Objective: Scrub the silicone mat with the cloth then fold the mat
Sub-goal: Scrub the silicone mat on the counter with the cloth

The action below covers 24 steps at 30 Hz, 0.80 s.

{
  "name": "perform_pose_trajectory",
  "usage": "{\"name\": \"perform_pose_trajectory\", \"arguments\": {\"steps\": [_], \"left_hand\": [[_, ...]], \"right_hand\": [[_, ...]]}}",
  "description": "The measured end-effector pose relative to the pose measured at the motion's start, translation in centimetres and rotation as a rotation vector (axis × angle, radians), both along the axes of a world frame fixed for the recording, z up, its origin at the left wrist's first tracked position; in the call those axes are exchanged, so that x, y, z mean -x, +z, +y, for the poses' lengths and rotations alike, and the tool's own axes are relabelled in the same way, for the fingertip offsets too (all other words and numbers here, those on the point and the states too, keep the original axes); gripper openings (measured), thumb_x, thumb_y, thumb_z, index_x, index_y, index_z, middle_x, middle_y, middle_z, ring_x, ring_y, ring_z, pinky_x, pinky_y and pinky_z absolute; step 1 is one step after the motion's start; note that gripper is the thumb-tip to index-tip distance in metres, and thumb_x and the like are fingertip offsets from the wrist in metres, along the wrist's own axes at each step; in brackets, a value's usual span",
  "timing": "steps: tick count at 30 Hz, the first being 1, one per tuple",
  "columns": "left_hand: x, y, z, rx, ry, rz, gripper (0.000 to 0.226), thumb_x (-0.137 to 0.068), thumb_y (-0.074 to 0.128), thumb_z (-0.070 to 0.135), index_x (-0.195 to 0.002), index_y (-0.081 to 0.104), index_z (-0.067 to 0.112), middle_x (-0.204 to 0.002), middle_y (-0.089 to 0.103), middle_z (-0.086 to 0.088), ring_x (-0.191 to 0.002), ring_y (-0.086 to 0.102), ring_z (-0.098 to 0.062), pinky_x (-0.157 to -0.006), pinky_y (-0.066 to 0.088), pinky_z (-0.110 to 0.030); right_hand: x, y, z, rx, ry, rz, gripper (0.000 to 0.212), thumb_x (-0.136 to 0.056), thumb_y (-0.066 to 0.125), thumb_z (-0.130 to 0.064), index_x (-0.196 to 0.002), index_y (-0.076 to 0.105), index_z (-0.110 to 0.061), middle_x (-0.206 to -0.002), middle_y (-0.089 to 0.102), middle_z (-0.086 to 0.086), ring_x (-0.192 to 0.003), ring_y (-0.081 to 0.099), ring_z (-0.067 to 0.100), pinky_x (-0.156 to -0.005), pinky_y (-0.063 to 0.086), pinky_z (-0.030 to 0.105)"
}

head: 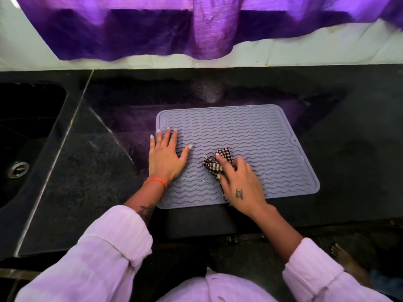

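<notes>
The right hand (238, 182) is curled around a bunched checked cloth (214, 163), its fingers pinching the fabric and pressing it down onto the near middle of the silicone mat (250, 136). A small dark tattoo sits on the back of that hand. The left hand (165, 154) lies flat, fingers straight and spread, palm down on the mat's left edge, with the outer fingers reaching just past the rim onto the counter; an orange thread band (155, 182) circles its wrist. Both forearms come out of rolled pale pink sleeves (113, 243).

The mat is grey-lilac with wavy ridges, lying flat and unfolded on the dark stone counter (349, 160), its near edge close to the counter's front. To the far left a dark sink (28, 118) is set into the counter, its metal drain (18, 169) showing. Along the far side runs a pale wall, with a purple curtain (196, 27) hanging over it. Low at the right, a bare foot (341, 255) stands on the floor
</notes>
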State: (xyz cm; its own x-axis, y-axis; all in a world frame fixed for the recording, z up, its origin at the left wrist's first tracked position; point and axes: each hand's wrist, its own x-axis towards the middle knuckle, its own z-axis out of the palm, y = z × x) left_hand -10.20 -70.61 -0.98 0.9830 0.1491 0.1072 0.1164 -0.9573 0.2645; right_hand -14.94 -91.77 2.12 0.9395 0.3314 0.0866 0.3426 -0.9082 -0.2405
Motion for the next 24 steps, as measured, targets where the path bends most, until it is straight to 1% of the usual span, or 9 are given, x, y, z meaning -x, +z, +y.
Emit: {"name": "perform_pose_trajectory", "arguments": {"steps": [3, 6, 8, 11, 15, 17, 20, 22, 24], "left_hand": [[0.2, 0.1, -0.1, 0.017, -0.011, -0.035, 0.076, -0.090, 0.024, 0.066, -0.149, 0.026, 0.017, -0.157, 0.022, -0.004, -0.146, 0.011, -0.024, -0.119, -0.005, -0.038], [0.4, 0.3, -0.2, 0.030, -0.025, -0.060, 0.079, -0.086, 0.024, 0.064, -0.149, 0.027, 0.016, -0.157, 0.021, -0.005, -0.146, 0.011, -0.025, -0.119, -0.005, -0.036], [0.4, 0.5, -0.3, 0.043, -0.039, -0.081, 0.078, -0.086, 0.027, 0.063, -0.148, 0.028, 0.016, -0.157, 0.020, -0.006, -0.146, 0.011, -0.025, -0.119, -0.004, -0.035], [0.5, 0.4, -0.3, 0.100, -0.058, -0.091, 0.073, -0.089, 0.036, 0.059, -0.148, 0.030, 0.016, -0.157, 0.022, -0.005, -0.146, 0.013, -0.024, -0.119, 0.003, -0.035], [0.4, 0.2, -0.3, 0.132, -0.071, -0.082, 0.067, -0.092, 0.044, 0.055, -0.146, 0.035, 0.016, -0.154, 0.029, -0.005, -0.144, 0.018, -0.022, -0.119, 0.006, -0.033], [0.4, 0.2, -0.3, 0.123, -0.070, -0.081, 0.065, -0.093, 0.044, 0.054, -0.146, 0.036, 0.016, -0.154, 0.030, -0.004, -0.144, 0.019, -0.021, -0.119, 0.005, -0.032], [0.5, 0.3, -0.3, 0.125, -0.069, -0.074, 0.066, -0.093, 0.043, 0.055, -0.146, 0.036, 0.017, -0.154, 0.029, -0.004, -0.145, 0.017, -0.021, -0.119, 0.006, -0.033], [0.5, 0.3, -0.2, 0.132, -0.072, -0.076, 0.066, -0.092, 0.044, 0.055, -0.145, 0.037, 0.016, -0.154, 0.029, -0.004, -0.145, 0.017, -0.021, -0.119, 0.005, -0.033], [0.4, 0.3, -0.2, 0.132, -0.073, -0.082, 0.065, -0.092, 0.045, 0.054, -0.145, 0.038, 0.016, -0.154, 0.030, -0.003, -0.145, 0.018, -0.020, -0.118, 0.005, -0.032]], "right_hand": [[0.1, -0.1, -1.0, -0.001, -0.075, -0.050, 0.051, -0.091, 0.047, -0.032, -0.141, 0.038, -0.029, -0.102, 0.048, 0.009, -0.090, 0.047, 0.025, -0.074, 0.042, 0.037], [1.2, -1.0, -0.4, 0.083, -0.180, -0.089, 0.054, -0.086, 0.037, -0.037, -0.138, 0.044, -0.025, -0.096, 0.054, 0.011, -0.082, 0.051, 0.027, -0.070, 0.043, 0.038], [0.8, -0.9, -0.5, 0.073, -0.148, -0.086, 0.054, -0.086, 0.035, -0.038, -0.136, 0.046, -0.024, -0.095, 0.054, 0.011, -0.082, 0.051, 0.028, -0.070, 0.043, 0.039], [-0.1, -0.2, -1.6, -0.006, -0.086, -0.062, 0.048, -0.090, 0.048, -0.031, -0.138, 0.044, -0.024, -0.098, 0.051, 0.011, -0.089, 0.048, 0.028, -0.076, 0.041, 0.040], [0.4, -0.8, -2.3, 0.030, -0.260, -0.131, 0.053, -0.085, 0.060, -0.026, -0.135, 0.047, -0.016, -0.097, 0.054, 0.015, -0.086, 0.050, 0.031, -0.071, 0.043, 0.041], [0.5, -1.3, -2.2, 0.071, -0.273, -0.131, 0.051, -0.085, 0.054, -0.029, -0.133, 0.049, -0.013, -0.095, 0.055, 0.014, -0.083, 0.051, 0.030, -0.070, 0.044, 0.040], [-0.3, -0.6, -3.0, 0.065, -0.177, -0.093, 0.050, -0.090, 0.042, -0.033, -0.136, 0.046, -0.014, -0.099, 0.053, 0.014, -0.088, 0.050, 0.030, -0.071, 0.044, 0.039], [-1.0, 0.0, -4.0, 0.016, -0.153, -0.047, 0.049, -0.092, 0.048, -0.027, -0.140, 0.042, -0.017, -0.104, 0.050, 0.014, -0.094, 0.047, 0.030, -0.074, 0.042, 0.038], [-0.8, 0.0, -4.5, 0.022, -0.236, -0.103, 0.052, -0.089, 0.054, -0.022, -0.140, 0.042, -0.016, -0.103, 0.050, 0.015, -0.092, 0.047, 0.030, -0.073, 0.041, 0.039]]}}
